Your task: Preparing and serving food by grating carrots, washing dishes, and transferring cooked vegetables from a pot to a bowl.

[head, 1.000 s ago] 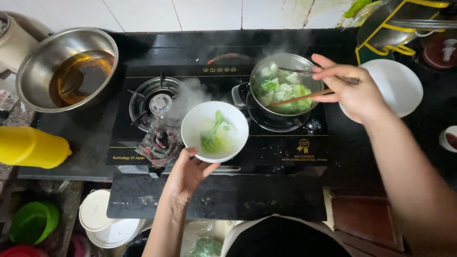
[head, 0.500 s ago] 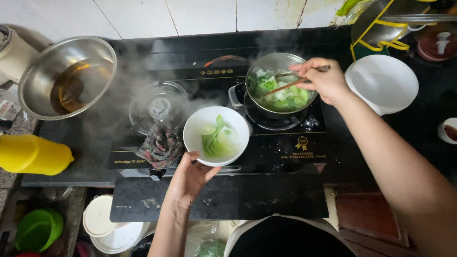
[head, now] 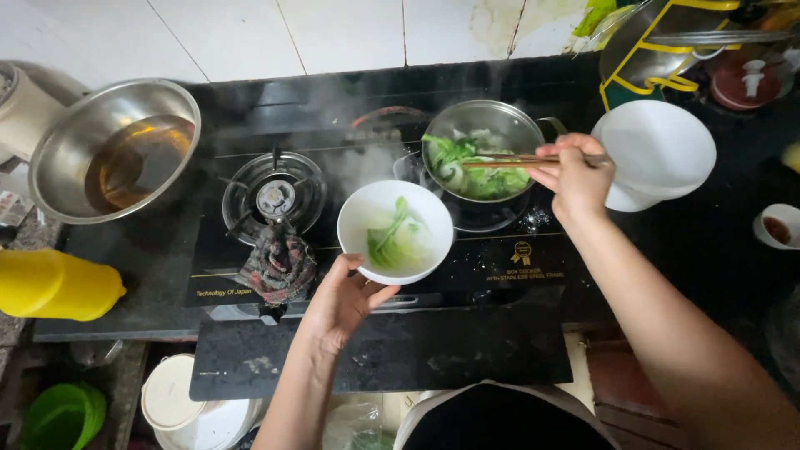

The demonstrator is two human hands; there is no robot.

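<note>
My left hand (head: 342,302) holds a white bowl (head: 372,210) by its near rim, above the front of the black gas stove (head: 467,275). A piece of green leafy vegetable (head: 393,237) lies inside the bowl. My right hand (head: 575,179) grips a pair of chopsticks (head: 500,160) whose tips reach into a small steel pot (head: 481,125) on the right burner. The pot is full of steaming green vegetables (head: 479,177).
The left burner (head: 275,196) stands bare with a crumpled cloth (head: 279,267) in front of it. A steel bowl of brown liquid (head: 117,154) sits at far left, a yellow container (head: 54,285) below it. White plates (head: 658,150) lie right of the pot, near a small sauce dish (head: 777,225).
My right hand has drawn back to the pot's right side, with the chopsticks now lying flatter across the greens. The bowl in my left hand has stayed near the pot.
</note>
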